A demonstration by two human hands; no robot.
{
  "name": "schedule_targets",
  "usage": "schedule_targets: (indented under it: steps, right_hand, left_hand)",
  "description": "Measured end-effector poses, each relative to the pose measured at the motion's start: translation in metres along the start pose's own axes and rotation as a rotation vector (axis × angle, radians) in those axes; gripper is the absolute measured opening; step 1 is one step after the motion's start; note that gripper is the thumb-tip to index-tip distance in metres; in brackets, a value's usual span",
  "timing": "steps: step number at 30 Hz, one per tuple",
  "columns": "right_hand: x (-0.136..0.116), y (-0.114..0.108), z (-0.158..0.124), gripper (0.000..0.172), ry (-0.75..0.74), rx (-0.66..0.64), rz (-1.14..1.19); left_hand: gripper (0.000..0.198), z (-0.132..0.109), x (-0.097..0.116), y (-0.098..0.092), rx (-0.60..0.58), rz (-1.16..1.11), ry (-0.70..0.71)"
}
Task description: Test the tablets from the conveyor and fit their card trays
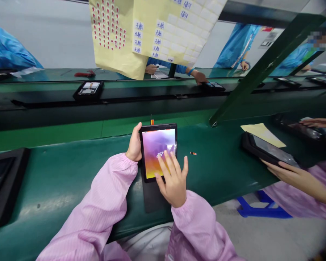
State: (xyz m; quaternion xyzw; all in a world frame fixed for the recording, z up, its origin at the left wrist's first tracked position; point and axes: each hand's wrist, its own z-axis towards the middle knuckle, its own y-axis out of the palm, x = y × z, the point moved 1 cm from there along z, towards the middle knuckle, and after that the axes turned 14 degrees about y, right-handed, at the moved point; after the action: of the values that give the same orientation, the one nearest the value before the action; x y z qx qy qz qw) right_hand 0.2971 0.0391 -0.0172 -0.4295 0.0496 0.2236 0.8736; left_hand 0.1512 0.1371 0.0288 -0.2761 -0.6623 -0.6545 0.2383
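Observation:
A tablet [152, 154] with a lit purple-to-orange screen is propped up in front of me, above a dark flat pad [153, 199]. My left hand [135, 145] grips the tablet's left edge, thumb along the upper side. Over the lower right of the screen, my right hand [174, 177] has its fingers spread; whether the fingertips touch the glass I cannot tell. Part of the screen is hidden behind them. A small orange-and-black piece [152, 122] sticks up behind the tablet's top edge. A similar small piece [193, 153] lies on the green bench to the right.
The green bench [65, 174] carries a black tray [9, 192] at left. At right a co-worker's hand [296, 175] holds another device [271, 148] near yellow paper [263, 134]. A conveyor [141, 95] runs behind, a slanted green post [260, 69] stands right, yellow sheets [114, 54] hang above.

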Motion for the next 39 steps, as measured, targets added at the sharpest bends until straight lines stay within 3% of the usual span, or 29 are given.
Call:
schedule_targets:
  steps: [4,7,17,39]
  right_hand:
    - [-0.005,0.006,0.036,0.058,-0.006,0.008,-0.035]
    - [-0.007,0.011,0.043,0.061,-0.003,-0.048,-0.076]
    - [-0.006,0.014,-0.008,0.064,0.051,-0.181,-0.112]
    - [-0.001,0.004,-0.048,0.055,0.031,-0.271,-0.105]
  left_hand:
    - [0.052,0.000,-0.001,0.001,-0.013,-0.045,-0.038]
    - [0.051,0.001,-0.001,0.001,-0.010,-0.063,-0.039]
    - [0.053,0.002,-0.001,0.000,0.029,0.009,0.012]
    - [0.053,0.003,-0.001,-0.003,0.030,-0.003,-0.007]
